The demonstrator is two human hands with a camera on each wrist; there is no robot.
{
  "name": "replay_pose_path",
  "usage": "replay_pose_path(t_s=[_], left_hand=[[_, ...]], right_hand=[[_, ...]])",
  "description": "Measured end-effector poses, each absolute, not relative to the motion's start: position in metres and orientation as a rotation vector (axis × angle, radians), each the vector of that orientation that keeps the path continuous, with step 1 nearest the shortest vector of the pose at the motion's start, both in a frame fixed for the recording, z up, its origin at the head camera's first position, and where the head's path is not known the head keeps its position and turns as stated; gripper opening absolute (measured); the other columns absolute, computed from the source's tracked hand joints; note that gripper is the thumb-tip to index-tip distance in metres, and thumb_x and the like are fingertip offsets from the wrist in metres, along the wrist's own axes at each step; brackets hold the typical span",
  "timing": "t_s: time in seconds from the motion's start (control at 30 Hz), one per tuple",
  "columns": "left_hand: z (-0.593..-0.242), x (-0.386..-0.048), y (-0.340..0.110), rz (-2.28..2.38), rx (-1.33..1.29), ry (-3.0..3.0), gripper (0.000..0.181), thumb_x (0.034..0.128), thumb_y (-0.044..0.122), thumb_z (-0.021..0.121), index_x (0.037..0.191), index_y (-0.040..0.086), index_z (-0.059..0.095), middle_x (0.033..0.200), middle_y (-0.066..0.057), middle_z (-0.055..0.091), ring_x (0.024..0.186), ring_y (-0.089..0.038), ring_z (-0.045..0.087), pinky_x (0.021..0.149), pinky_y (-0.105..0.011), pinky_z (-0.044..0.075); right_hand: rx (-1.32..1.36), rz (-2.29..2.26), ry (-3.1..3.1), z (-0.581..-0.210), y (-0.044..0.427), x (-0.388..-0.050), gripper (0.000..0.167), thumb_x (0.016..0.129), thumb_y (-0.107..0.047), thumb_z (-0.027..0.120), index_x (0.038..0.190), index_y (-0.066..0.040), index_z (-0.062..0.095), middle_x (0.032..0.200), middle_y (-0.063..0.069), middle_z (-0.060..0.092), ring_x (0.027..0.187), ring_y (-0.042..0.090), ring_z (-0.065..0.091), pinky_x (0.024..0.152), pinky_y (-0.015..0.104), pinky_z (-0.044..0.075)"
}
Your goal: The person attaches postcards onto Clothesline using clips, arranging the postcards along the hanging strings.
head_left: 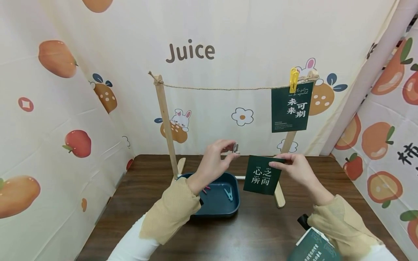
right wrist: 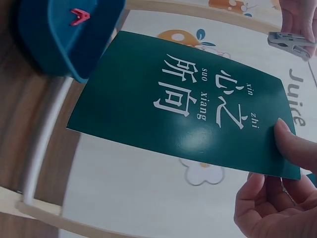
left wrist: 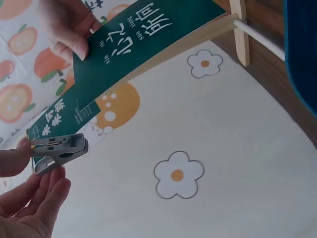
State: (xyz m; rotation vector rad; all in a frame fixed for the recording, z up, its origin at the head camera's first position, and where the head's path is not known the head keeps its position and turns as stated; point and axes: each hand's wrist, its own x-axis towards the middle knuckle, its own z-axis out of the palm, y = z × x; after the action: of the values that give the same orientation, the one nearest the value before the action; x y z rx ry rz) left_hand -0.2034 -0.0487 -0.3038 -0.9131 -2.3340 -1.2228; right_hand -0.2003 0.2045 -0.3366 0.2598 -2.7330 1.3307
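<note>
My left hand (head_left: 215, 159) pinches a grey clothespin (left wrist: 59, 148) between thumb and fingers, above the blue basin. To its right, my right hand (head_left: 295, 168) holds a dark green card (head_left: 262, 175) with white lettering by its upper right corner; the thumb lies on the printed face in the right wrist view. A thin rope (head_left: 222, 88) runs between two wooden posts behind the hands. At its right end another green card (head_left: 290, 108) hangs under a yellow clothespin (head_left: 294, 80). The held card is apart from the rope.
A dark blue basin (head_left: 236, 203) on the brown table (head_left: 130, 217) holds a light blue clothespin (head_left: 229, 194) and a pink clothespin (right wrist: 79, 16). A green printed packet or stack of cards (head_left: 315, 248) is by the right forearm. Wooden posts (head_left: 166, 123) stand on flat feet.
</note>
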Motion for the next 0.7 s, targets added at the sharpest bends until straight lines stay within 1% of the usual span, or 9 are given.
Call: replay_pose_path(t_s=[0.17, 0.33, 0.37, 0.5, 0.6, 0.7], left_hand=[[-0.288, -0.211, -0.046, -1.23, -0.924, -2.316, 0.024, 0.0795, 0.005, 0.065, 0.102, -0.001, 0.06, 0.09, -0.007, 0.06, 0.083, -0.015, 0.056, 0.079, -0.026, 0.048], [-0.273, -0.216, -0.043, -1.232, -0.931, -2.302, 0.022, 0.0797, 0.004, 0.065, 0.101, -0.002, 0.061, 0.087, -0.007, 0.06, 0.082, -0.014, 0.056, 0.079, -0.024, 0.047], [-0.27, -0.217, -0.043, -1.227, -0.932, -2.299, 0.023, 0.0796, 0.004, 0.065, 0.101, -0.002, 0.06, 0.087, -0.007, 0.06, 0.082, -0.013, 0.056, 0.078, -0.024, 0.047], [-0.259, -0.22, -0.039, -1.187, -0.937, -2.304, 0.026, 0.0798, 0.005, 0.065, 0.104, -0.002, 0.06, 0.089, -0.007, 0.06, 0.083, -0.013, 0.056, 0.079, -0.021, 0.046], [-0.25, -0.222, -0.035, -1.158, -0.945, -2.314, 0.026, 0.0804, 0.006, 0.064, 0.105, -0.001, 0.06, 0.091, -0.007, 0.06, 0.084, -0.013, 0.055, 0.079, -0.019, 0.045], [-0.241, -0.224, -0.032, -1.149, -0.955, -2.324, 0.026, 0.081, 0.006, 0.064, 0.105, -0.001, 0.059, 0.091, -0.008, 0.06, 0.084, -0.013, 0.055, 0.079, -0.018, 0.045]], right_hand=[[0.283, 1.289, -2.735, -0.317, 0.2, -0.209, 0.031, 0.08, -0.026, 0.067, 0.092, 0.002, 0.066, 0.077, 0.007, 0.058, 0.066, 0.016, 0.043, 0.051, 0.023, 0.034], [0.305, 1.263, -2.73, -0.3, 0.196, -0.215, 0.032, 0.08, -0.024, 0.067, 0.093, 0.005, 0.065, 0.069, 0.005, 0.05, 0.059, 0.014, 0.037, 0.047, 0.024, 0.029], [0.301, 1.252, -2.733, -0.297, 0.196, -0.216, 0.032, 0.079, -0.024, 0.067, 0.093, 0.004, 0.065, 0.069, 0.005, 0.05, 0.058, 0.014, 0.036, 0.047, 0.024, 0.029], [0.297, 1.244, -2.729, -0.287, 0.194, -0.222, 0.033, 0.079, -0.023, 0.068, 0.099, 0.004, 0.065, 0.076, 0.008, 0.057, 0.06, 0.015, 0.039, 0.047, 0.024, 0.03], [0.296, 1.233, -2.73, -0.28, 0.192, -0.226, 0.035, 0.079, -0.023, 0.068, 0.101, 0.004, 0.064, 0.071, 0.007, 0.055, 0.059, 0.016, 0.04, 0.046, 0.025, 0.03], [0.282, 1.203, -2.731, -0.272, 0.19, -0.229, 0.038, 0.078, -0.027, 0.068, 0.1, 0.004, 0.064, 0.059, 0.005, 0.047, 0.057, 0.017, 0.038, 0.047, 0.026, 0.03]])
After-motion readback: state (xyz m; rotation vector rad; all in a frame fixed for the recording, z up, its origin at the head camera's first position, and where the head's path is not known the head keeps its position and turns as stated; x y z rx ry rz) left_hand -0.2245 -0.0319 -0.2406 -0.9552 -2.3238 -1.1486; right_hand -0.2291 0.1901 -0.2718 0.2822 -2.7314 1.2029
